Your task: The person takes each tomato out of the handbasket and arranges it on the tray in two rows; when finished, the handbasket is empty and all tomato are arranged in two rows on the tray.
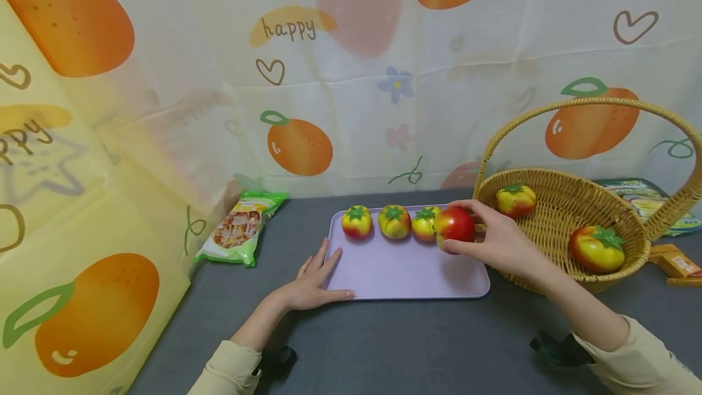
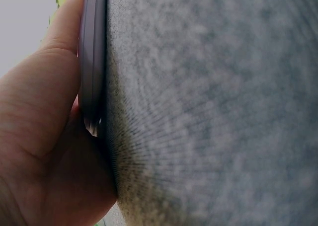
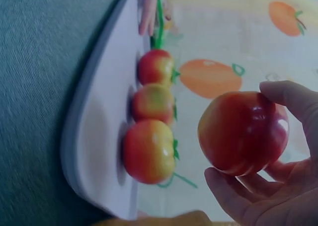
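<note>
My right hand [image 1: 507, 239] holds a red tomato [image 1: 454, 225] between thumb and fingers over the right part of a lilac tray [image 1: 395, 279]. In the right wrist view the held tomato [image 3: 243, 133] is apart from the tray, its glossy red side showing. Three yellow-red tomatoes with green leafy tops, a left one [image 1: 357, 222], a middle one [image 1: 394, 222] and a right one [image 1: 425, 224], form a row along the tray's back edge. At the tray's left end rests my left hand [image 1: 309, 282], fingers spread, its thumb [image 2: 62, 25] along the front rim.
A wicker basket [image 1: 554, 224] with a tall handle stands at the right, holding two more tomatoes [image 1: 515, 201]. Behind it lies a flat colourful packet [image 1: 641, 197], and an orange-brown object [image 1: 677, 263] is beside it. A green-and-white snack bag [image 1: 238, 228] lies back left, near the printed curtain [image 1: 351, 102].
</note>
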Tool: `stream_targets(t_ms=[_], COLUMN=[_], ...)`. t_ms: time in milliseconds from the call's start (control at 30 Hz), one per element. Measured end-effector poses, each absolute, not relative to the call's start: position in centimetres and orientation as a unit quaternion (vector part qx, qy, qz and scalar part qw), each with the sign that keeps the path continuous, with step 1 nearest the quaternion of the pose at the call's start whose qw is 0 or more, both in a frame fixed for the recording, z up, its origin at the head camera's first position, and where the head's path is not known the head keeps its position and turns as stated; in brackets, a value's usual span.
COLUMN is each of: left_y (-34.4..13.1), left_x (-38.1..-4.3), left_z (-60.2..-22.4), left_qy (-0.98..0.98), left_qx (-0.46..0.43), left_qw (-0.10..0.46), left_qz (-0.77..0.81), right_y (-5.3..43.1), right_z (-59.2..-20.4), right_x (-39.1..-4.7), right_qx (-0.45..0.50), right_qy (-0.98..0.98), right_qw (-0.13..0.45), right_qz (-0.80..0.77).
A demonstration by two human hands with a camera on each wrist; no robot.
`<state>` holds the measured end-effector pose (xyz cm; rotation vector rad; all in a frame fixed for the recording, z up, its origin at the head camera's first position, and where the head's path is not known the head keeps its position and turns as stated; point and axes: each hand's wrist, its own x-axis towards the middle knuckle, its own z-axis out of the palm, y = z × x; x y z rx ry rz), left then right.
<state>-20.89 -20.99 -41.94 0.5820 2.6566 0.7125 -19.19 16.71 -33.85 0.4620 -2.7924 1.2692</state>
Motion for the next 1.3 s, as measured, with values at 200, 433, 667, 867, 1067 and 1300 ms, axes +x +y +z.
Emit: stream_targets(t_ms=[200, 433, 667, 867, 1067, 1300], left_y=[-20.9, -20.9, -20.8, -20.8, -20.9, -21.0], left_x=[-20.9, -20.9, -21.0, -21.1, -21.1, -21.1], left_z=[-42.1, -42.2, -42.1, -42.0, -42.0, -42.0], left_qy=[0.933, 0.932, 0.934, 0.935, 0.935, 0.934], left_qx=[0.207, 0.205, 0.207, 0.203, 0.201, 0.207], left_qw=[0.161, 0.163, 0.16, 0.164, 0.164, 0.16], left_qz=[0.248, 0.249, 0.243, 0.242, 0.241, 0.241], right_y=[15.5, 13.9, 12.1, 10.7, 9.3, 7.9], right_z=[-35.3, -36.7, -37.6, -38.1, -38.7, -39.3], right_x=[-19.6, -20.2, -20.8, -20.9, -21.2, -21.4], right_qx=[0.164, 0.167, 0.179, 0.178, 0.186, 0.207], right_qy=[-0.893, -0.892, -0.884, -0.884, -0.873, -0.87], right_qw=[0.012, -0.004, -0.028, -0.044, -0.061, -0.06], right_qz=[0.42, 0.421, 0.431, 0.43, 0.446, 0.444])
